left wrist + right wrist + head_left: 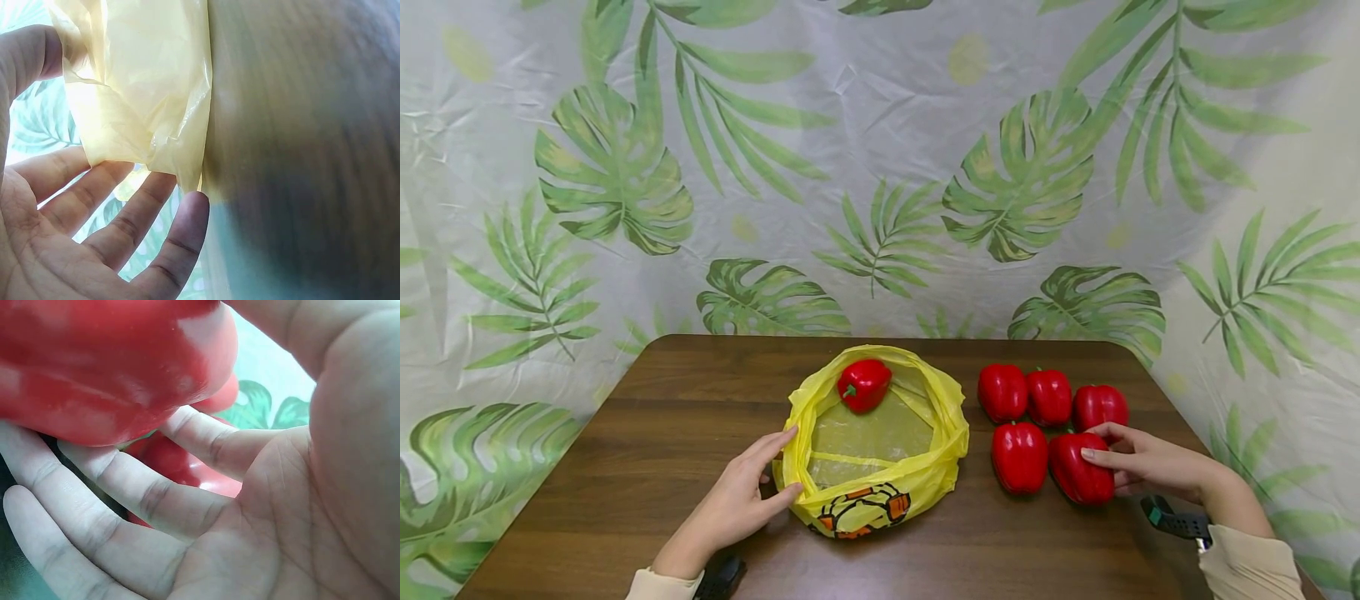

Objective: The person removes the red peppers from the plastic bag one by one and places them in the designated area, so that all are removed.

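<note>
A yellow plastic bag (955, 433) stands with its mouth spread wide, and one red bell pepper (867, 385) with a green stem lies inside at the back. My left hand (737, 492) touches the bag's left side, its thumb and index finger apart on the plastic; the left wrist view shows the fingers fairly straight along the bag (144, 81). On the right, my right hand (1150, 462) holds the nearest red bell pepper (1078, 471), thumb over the top and fingers around its far and right sides. In the right wrist view this bell pepper (112, 369) lies against the fingers.
More red bell peppers lie close beside the held one: one to its left (1019, 458) and several in a row behind, among them the rear-left bell pepper (1002, 392). They sit on a dark wooden table (700, 400). A leaf-patterned cloth (880, 167) hangs behind the table.
</note>
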The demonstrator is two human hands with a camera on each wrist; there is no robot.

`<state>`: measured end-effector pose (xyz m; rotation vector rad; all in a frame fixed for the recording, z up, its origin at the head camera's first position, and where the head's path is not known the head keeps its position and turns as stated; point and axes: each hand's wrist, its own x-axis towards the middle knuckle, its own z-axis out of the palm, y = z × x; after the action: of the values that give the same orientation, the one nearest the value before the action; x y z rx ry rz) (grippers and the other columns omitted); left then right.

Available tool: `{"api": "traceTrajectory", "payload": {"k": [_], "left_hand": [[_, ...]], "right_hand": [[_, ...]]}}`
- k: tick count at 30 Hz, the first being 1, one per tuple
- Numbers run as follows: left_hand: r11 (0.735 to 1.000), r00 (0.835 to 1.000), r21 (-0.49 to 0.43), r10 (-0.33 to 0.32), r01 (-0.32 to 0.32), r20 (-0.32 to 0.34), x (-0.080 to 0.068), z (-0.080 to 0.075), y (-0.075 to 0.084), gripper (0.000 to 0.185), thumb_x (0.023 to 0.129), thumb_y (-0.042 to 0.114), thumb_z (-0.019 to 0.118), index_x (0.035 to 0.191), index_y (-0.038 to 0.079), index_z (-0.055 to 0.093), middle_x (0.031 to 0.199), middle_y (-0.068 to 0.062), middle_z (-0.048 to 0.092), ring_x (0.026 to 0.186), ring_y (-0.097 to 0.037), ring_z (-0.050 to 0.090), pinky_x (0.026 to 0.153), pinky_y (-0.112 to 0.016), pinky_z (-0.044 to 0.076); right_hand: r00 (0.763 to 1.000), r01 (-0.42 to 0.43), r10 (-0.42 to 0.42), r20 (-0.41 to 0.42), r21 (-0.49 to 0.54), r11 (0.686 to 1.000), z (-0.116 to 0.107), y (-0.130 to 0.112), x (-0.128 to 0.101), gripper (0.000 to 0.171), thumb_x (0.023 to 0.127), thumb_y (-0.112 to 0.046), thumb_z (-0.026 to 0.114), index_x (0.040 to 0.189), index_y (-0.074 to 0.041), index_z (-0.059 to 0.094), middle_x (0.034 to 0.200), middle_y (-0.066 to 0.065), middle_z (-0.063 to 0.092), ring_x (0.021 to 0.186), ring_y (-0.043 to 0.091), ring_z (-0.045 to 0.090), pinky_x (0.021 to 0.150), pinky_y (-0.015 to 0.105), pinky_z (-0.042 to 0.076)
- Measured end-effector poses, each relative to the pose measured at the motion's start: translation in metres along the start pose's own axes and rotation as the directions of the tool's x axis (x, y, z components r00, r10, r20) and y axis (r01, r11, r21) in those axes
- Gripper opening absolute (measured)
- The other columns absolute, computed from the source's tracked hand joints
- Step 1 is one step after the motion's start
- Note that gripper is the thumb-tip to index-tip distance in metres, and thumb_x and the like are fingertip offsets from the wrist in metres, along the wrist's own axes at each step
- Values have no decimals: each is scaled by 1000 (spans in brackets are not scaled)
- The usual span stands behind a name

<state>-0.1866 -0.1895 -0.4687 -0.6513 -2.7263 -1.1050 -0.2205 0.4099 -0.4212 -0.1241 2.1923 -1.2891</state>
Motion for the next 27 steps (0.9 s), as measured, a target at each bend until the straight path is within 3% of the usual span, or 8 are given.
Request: {"api": "traceTrajectory", "payload": {"k": [15, 27], "left_hand": [[1000, 1000, 4, -6, 6, 3, 0, -1, 1, 72, 98, 35, 80, 160, 12, 51, 155, -12, 59, 129, -31, 64, 81, -27, 58], [1000, 1000, 10, -4, 4, 2, 0, -1, 2, 72, 98, 35, 80, 160, 11, 52, 155, -12, 59, 129, -31, 64, 81, -28, 58]], "right_hand": [[1000, 3, -4, -27, -69, 998, 0, -1, 1, 60, 109, -36, 59, 152, 1, 39, 121, 14, 54, 96, 19, 62, 86, 38, 61], [999, -9, 4, -41, -101, 995, 2, -4, -1, 60, 109, -37, 59, 153, 0, 40, 121, 14, 57, 100, 23, 59, 86, 38, 60]]}}
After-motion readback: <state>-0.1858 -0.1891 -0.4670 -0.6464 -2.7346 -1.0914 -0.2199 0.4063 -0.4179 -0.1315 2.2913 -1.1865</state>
